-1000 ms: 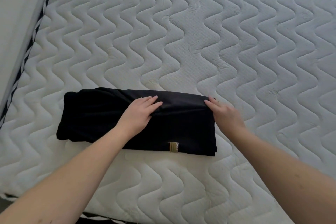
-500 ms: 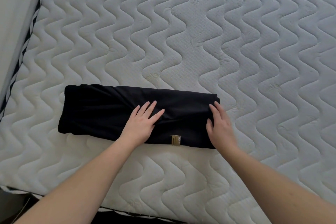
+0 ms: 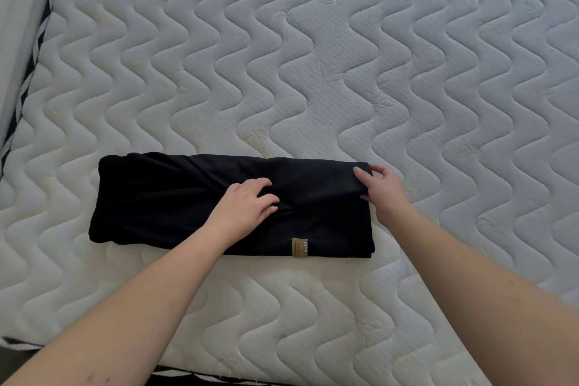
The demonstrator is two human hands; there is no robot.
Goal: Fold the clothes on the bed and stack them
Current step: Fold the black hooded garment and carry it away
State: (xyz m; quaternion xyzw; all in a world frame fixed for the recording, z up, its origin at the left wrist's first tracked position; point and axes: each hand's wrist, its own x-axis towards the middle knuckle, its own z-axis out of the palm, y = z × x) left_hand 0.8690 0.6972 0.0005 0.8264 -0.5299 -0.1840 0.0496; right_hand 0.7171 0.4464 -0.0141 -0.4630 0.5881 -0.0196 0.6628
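Since half a second ago the right hand (image 3: 380, 189) has slid from lying flat on the black garment (image 3: 175, 200) to that garment's far right corner, where its grip now pinches the folded edge, thumb on top and fingers past the edge. Meanwhile the left hand (image 3: 246, 205) has curled its fingers where they lay straight, bunching cloth at the garment's middle (creases run out from under the fingertips), so its grip holds a gather of fabric. That garment lies folded into a long band on the quilted white mattress (image 3: 313, 40), nearer the mattress's near edge. On the garment's near edge, right of the left wrist, sits a small gold label (image 3: 299, 248) reading "ORIGINAL"; its finer print is too small to tell.
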